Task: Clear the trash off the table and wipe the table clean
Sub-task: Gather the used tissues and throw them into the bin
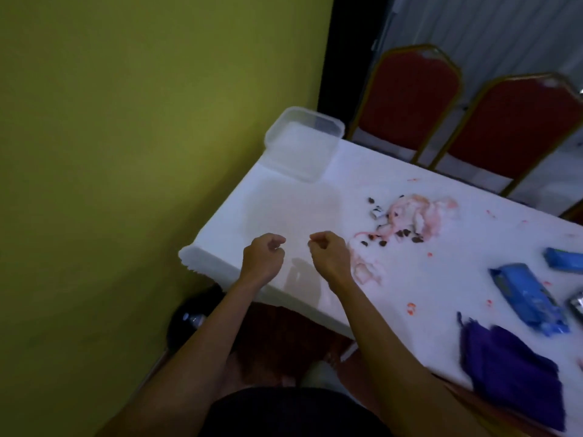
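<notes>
The left hand (263, 257) and right hand (329, 255), fingers curled, hover above the white-covered bench (284, 209) near pink-stained crumpled tissue (422, 212).

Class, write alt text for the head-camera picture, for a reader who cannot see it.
A person's left hand and right hand, fingers curled and holding nothing, hover over a white table. To their right lie pink-stained crumpled tissue with dark crumbs, blue plastic wrappers and a purple cloth; a clear plastic container sits at the far corner.

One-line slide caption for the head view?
Curled left hand and right hand hover over white table near pink-stained tissue, dark crumbs, blue wrappers, purple cloth.
</notes>
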`<move>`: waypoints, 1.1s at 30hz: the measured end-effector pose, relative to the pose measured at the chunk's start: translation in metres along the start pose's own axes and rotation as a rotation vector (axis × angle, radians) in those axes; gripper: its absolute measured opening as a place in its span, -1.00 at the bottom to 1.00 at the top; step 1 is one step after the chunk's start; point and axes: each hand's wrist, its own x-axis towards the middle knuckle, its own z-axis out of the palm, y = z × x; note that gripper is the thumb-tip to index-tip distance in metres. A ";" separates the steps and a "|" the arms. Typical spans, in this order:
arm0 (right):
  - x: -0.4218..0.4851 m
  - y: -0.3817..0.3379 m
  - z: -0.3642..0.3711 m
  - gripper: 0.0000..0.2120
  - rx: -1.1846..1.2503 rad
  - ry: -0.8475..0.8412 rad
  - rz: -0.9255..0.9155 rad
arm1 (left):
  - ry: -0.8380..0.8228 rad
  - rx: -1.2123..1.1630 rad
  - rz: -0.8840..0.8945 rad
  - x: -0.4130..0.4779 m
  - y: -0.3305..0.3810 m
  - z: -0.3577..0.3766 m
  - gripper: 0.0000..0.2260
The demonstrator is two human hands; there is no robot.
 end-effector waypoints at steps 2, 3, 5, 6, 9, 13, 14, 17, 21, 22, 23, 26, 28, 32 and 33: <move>0.001 0.017 -0.028 -0.79 -0.007 0.048 0.038 | -0.042 0.010 0.009 0.007 0.012 0.019 -0.75; 0.002 0.025 -0.043 -0.75 -0.031 0.090 0.056 | -0.064 0.014 0.009 0.010 0.018 0.028 -0.75; 0.007 0.044 -0.068 -0.63 -0.100 0.192 0.077 | -0.104 0.018 0.017 0.014 0.030 0.047 -0.77; 0.011 0.052 -0.077 -0.57 -0.137 0.224 0.095 | -0.120 0.022 0.022 0.016 0.035 0.056 -0.78; 0.024 0.070 -0.094 -0.45 -0.255 0.191 0.158 | -0.164 0.059 0.023 0.022 0.049 0.079 -0.74; 0.037 0.095 -0.098 -0.59 -0.472 0.044 0.155 | -0.232 0.136 0.016 0.026 0.060 0.111 -0.66; 0.039 0.102 -0.099 -0.67 -0.503 0.018 0.135 | -0.244 0.150 0.014 0.027 0.061 0.119 -0.66; 0.044 0.117 -0.107 -0.80 -0.504 0.003 0.047 | -0.274 0.160 0.010 0.026 0.067 0.138 -0.61; 0.051 0.115 -0.124 -0.84 -0.337 0.024 -0.002 | -0.381 0.234 0.131 0.021 0.079 0.156 -0.40; 0.054 0.109 -0.128 -0.85 -0.286 0.026 -0.007 | -0.410 0.238 0.169 0.021 0.085 0.159 -0.38; 0.057 0.103 -0.131 -0.86 -0.230 0.029 -0.010 | -0.426 0.240 0.213 0.022 0.089 0.162 -0.39; 0.066 0.086 -0.139 -0.82 -0.024 0.039 0.077 | -0.391 0.239 0.318 0.030 0.102 0.170 -0.55; 0.074 0.075 -0.146 -0.76 0.194 -0.018 0.177 | -0.327 0.181 0.307 0.040 0.112 0.173 -0.63; 0.100 0.075 -0.163 -0.71 0.261 -0.028 0.244 | -0.279 0.151 0.278 0.067 0.121 0.171 -0.76; 0.107 0.078 -0.166 -0.69 0.214 -0.001 0.265 | -0.270 0.158 0.277 0.073 0.122 0.170 -0.77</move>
